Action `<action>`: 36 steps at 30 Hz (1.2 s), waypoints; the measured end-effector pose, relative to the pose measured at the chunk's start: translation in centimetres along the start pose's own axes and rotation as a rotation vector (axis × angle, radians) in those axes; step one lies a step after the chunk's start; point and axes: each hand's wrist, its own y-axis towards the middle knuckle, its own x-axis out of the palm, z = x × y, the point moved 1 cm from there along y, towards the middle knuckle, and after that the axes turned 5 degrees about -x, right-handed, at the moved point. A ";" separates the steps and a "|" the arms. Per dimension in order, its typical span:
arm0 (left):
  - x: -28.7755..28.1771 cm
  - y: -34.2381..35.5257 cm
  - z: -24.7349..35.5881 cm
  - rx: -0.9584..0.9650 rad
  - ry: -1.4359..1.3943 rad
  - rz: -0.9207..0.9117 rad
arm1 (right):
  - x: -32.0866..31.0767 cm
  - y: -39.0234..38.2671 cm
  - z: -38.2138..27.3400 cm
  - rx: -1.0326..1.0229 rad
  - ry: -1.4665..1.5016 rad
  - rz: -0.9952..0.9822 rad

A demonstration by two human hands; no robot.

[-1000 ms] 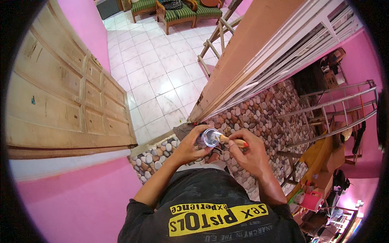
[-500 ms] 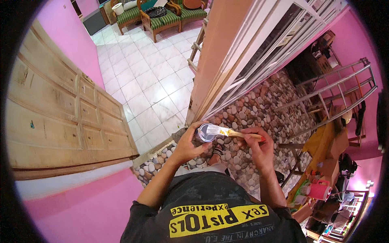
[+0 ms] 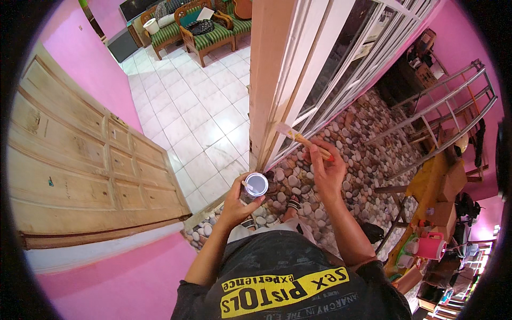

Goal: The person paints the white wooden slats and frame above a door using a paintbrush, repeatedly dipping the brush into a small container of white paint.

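My left hand is wrapped round a small paint can with a pale rim and greyish-white paint inside. Between the fingers of my right hand is a paintbrush with a wooden handle, a reddish end and white-coated bristles. Its bristles lie against or just in front of the white-painted window frame; whether they touch cannot be made out. Left of that frame rises a brown, unpainted door post, its foot just beyond the can.
A wooden panel door stands at the left. White floor tiles lead to green-striped chairs. Pebble-patterned flooring lies under my feet. To the right are a metal rack, a wooden bench and a pink jug.
My right hand has lifted the paintbrush away from the can, up to the frame. My left hand has moved slightly left and nearer with the can. The view has shifted.
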 end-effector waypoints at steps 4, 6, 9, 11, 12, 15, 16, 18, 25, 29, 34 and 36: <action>-0.2 -0.6 -1.1 0.028 0.007 0.011 | 1.0 1.8 -0.8 -0.046 -0.103 -0.029; -0.1 -0.9 -1.2 0.013 -0.011 0.010 | 1.5 2.8 -2.2 -0.090 -0.144 -0.020; 0.1 -1.0 -1.3 -0.002 -0.022 0.005 | 1.4 3.5 -4.2 -0.342 -0.005 0.112; 0.1 -1.1 -1.6 -0.002 -0.016 0.011 | 0.7 2.9 -4.6 -0.311 -0.081 0.078; 0.1 -1.1 -1.9 0.002 -0.012 0.010 | 0.4 2.3 -4.6 -0.279 -0.156 0.047; 0.3 -1.0 -2.1 0.020 -0.025 0.010 | -0.3 0.7 -0.3 -0.164 -0.268 -0.033; 0.4 -0.9 -2.1 0.027 -0.039 0.023 | -0.3 0.8 0.8 -0.165 -0.269 -0.024; 0.4 -1.2 -2.4 0.033 -0.038 0.021 | 0.6 1.2 2.1 -0.197 -0.415 -0.084; 0.1 -1.3 -1.7 0.024 0.006 0.002 | 2.3 3.6 -5.1 -0.327 -0.111 0.080; 0.2 -1.5 -2.2 0.057 -0.018 0.019 | -0.5 1.5 -4.1 -0.287 -0.236 -0.014; -0.2 -1.8 -2.8 0.025 -0.030 -0.003 | -1.1 1.1 -2.2 -0.387 -0.657 -0.516; -0.2 -1.9 -3.1 0.022 -0.041 -0.007 | -0.9 2.1 -2.0 -0.425 -0.711 -0.623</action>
